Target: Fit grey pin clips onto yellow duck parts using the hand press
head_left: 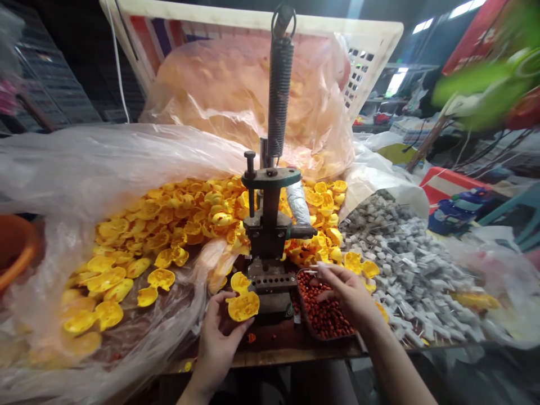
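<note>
My left hand (221, 332) holds a yellow plastic shell piece (243, 305) between thumb and fingers, its hollow side facing up, just left of the base of a hand press (268, 236). Over the tray of small red pieces (327, 320), the fingers of my right hand (346, 292) are pinched on a small white part (313, 270), close to the press's row of holes. Many yellow shells (181, 219) lie heaped behind and left of the press. A pile of grey-white parts with thin pins (405, 270) spreads to the right.
Clear plastic sheeting (97, 163) borders the yellow heap. A white crate (371, 62) with a filled plastic bag stands behind the press. An orange tub (17, 247) is at far left. A blue container (459, 211) and a blurred green fan (493, 84) are at right.
</note>
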`<state>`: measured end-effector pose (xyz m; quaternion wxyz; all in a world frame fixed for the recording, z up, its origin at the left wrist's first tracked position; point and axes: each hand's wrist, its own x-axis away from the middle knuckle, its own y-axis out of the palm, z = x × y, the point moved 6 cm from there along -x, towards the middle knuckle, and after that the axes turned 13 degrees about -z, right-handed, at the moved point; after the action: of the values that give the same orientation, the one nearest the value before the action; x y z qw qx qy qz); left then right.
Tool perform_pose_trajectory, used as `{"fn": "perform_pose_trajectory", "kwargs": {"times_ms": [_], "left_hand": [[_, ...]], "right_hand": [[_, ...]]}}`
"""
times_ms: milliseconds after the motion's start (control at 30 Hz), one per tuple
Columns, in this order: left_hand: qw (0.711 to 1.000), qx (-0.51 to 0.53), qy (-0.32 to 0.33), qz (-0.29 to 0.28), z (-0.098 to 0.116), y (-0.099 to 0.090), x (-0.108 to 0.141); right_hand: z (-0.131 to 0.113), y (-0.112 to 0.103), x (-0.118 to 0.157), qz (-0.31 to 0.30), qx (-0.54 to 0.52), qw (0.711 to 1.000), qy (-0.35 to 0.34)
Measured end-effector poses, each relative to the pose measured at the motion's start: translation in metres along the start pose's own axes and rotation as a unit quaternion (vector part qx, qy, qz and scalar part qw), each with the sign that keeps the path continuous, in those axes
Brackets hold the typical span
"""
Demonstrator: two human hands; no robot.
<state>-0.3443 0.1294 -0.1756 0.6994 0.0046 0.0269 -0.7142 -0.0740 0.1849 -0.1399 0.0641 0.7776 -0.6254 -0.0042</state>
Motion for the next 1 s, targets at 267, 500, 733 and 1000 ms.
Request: {"fn": "perform_pose_trajectory", "kwargs": {"times_ms": [267, 500, 733, 1000], "left_hand": [[0.997, -0.063, 0.052, -0.012, 0.008, 0.009, 0.001], [0.984, -0.153, 0.086, -0.029, 0.007, 0.008, 0.007], [0.973, -0.183, 0.138, -0.042, 0.026, 0.002, 0.003], [0.974, 0.192, -0.095, 0.07, 0.005, -0.015, -0.005]], "right_hand": [[-0.019, 0.113, 0.035, -0.13, 0.397, 0.859, -0.295], [-0.011, 0.136, 0.04, -0.13, 0.506, 0.792, -0.316], [-0.011, 0.1, 0.035, -0.068, 0.522, 0.813, -0.247], [0.02, 0.003, 0.013, -0.023, 0.678, 0.734, 0.034]]}}
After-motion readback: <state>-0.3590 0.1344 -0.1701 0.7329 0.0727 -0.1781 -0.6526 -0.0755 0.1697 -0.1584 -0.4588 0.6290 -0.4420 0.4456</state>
